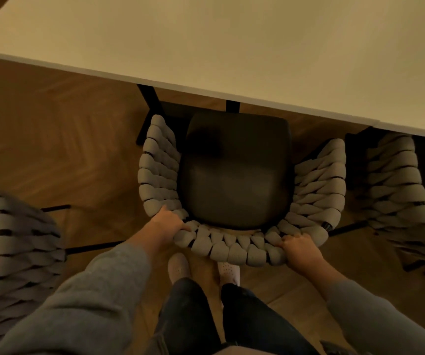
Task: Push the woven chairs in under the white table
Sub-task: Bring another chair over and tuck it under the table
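Note:
A woven chair (pixel 234 248) with a thick grey braided back and a dark seat cushion stands right below me, facing the white table (pixel 219 42). The front of its seat sits close to the table's near edge, and most of the seat is still in the open. My left hand (pixel 166 224) grips the left bend of the backrest. My right hand (pixel 299 248) grips the right bend. A second woven chair (pixel 19 242) stands on the left, away from the table. A third woven chair (pixel 396 190) on the right has its front under the tabletop.
Black table legs (pixel 152 103) stand just ahead of the middle chair's left side. The floor is wooden herringbone parquet (pixel 52 139). My feet in pale shoes (pixel 178 267) are right behind the chair. Thin black chair legs stick out low on both sides.

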{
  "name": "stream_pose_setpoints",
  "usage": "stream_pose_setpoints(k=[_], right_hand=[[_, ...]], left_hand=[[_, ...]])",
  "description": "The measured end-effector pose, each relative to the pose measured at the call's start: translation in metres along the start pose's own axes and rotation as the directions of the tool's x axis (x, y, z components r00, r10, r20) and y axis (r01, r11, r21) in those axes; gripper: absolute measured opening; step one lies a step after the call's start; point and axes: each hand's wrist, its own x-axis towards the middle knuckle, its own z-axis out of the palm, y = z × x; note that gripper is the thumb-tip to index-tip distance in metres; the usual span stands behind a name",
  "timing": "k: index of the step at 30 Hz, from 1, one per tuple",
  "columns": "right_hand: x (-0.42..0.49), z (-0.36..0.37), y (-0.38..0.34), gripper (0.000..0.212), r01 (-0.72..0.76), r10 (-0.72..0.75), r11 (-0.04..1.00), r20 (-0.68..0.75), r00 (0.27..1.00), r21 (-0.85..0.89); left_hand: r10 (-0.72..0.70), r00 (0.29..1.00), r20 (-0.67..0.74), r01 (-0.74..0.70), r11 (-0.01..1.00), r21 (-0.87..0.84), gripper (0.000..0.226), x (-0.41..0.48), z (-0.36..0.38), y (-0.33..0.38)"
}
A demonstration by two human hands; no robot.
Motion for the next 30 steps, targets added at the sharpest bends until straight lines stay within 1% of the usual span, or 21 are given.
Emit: stream_pose_setpoints(k=[7, 9, 12, 16, 19, 21, 25, 30], right_hand=[[0.032, -0.026, -0.005, 0.028, -0.057, 0.057, 0.998, 0.013, 0.998, 0.011], [0.041, -0.035, -0.006, 0.029, -0.066, 0.066, 0.998, 0.011, 0.998, 0.011], [0.053, -0.054, -0.006, 0.032, -0.063, 0.063, 0.998, -0.002, 0.998, 0.024], [0.068, -0.067, -0.012, 0.029, -0.099, 0.098, 0.995, 0.035, 0.995, 0.032], [0.082, -0.073, -0.020, 0.028, -0.108, 0.107, 0.993, 0.032, 0.994, 0.037], [0.088, -0.079, -0.022, 0.028, -0.108, 0.107, 0.993, 0.020, 0.994, 0.037], [0.094, -0.084, -0.019, 0.027, -0.103, 0.101, 0.994, 0.046, 0.994, 0.034], [0.097, -0.093, -0.020, 0.024, -0.104, 0.101, 0.994, 0.081, 0.992, 0.034]], left_hand=[[0.017, 0.998, -0.053, -0.016, 0.999, 0.032, 0.052, 0.020, -0.013, -0.048], [0.001, 0.997, -0.071, 0.002, 0.999, 0.040, 0.052, 0.026, -0.018, -0.060], [-0.038, 0.996, -0.087, 0.043, 0.997, 0.057, 0.051, 0.034, -0.027, -0.075], [-0.135, 0.986, -0.095, 0.142, 0.987, 0.069, 0.047, 0.044, -0.026, -0.090], [-0.216, 0.973, -0.077, 0.220, 0.974, 0.046, 0.049, 0.051, -0.023, -0.102], [-0.241, 0.967, -0.077, 0.244, 0.969, 0.028, 0.050, 0.056, -0.024, -0.110], [-0.236, 0.968, -0.088, 0.239, 0.971, 0.021, 0.055, 0.063, -0.025, -0.115], [-0.230, 0.964, -0.130, 0.234, 0.972, 0.015, 0.054, 0.067, -0.028, -0.121]])
